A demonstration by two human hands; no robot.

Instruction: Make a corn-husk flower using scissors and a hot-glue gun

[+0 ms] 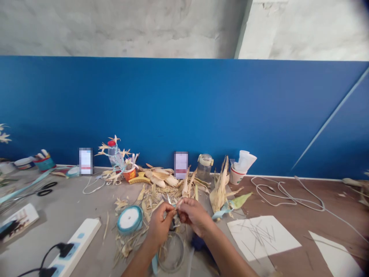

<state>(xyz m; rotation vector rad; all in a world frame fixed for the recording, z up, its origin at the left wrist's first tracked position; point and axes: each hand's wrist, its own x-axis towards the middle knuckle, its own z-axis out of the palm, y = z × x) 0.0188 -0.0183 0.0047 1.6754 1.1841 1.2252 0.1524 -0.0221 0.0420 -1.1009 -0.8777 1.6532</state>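
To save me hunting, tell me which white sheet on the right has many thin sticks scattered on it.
The sheet nearer the right hand: thin dark sticks crisscross its middle. The other sheet, toward the lower right corner, shows no such scatter.

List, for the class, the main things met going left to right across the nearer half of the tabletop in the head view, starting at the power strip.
Power strip → ribbon spool → left hand → right hand → white sheet strewn with thin sticks.
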